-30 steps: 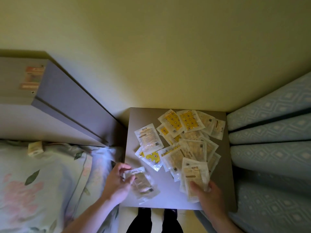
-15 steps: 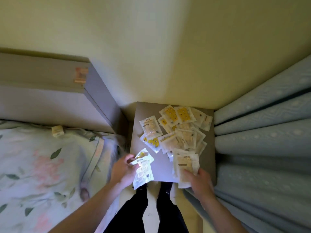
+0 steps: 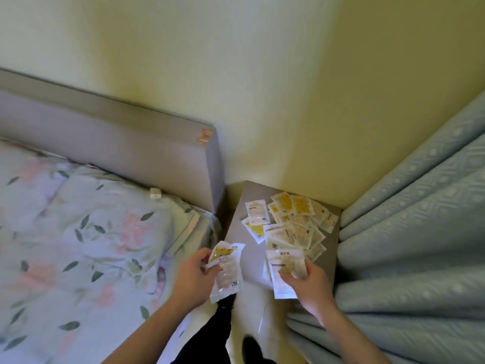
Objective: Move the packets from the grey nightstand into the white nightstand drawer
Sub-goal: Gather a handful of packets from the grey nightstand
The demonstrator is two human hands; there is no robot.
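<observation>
Fingers of the left hand (image 3: 193,278) are curled round a small bunch of packets (image 3: 226,271), which hang down past the thumb, off the near edge of the grey nightstand (image 3: 242,240). The right hand (image 3: 308,281) pinches another packet (image 3: 286,269), fingertips on top, looks like it's half off the edge. Just beyond those fingers sits the loose pile (image 3: 291,222).

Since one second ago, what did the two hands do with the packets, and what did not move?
The left hand lifted its packets off the grey nightstand and drew them back past the near edge. The right hand, which lay on the near packet, now grips it and pulls it over the edge. The pile at the back stayed in place.
</observation>
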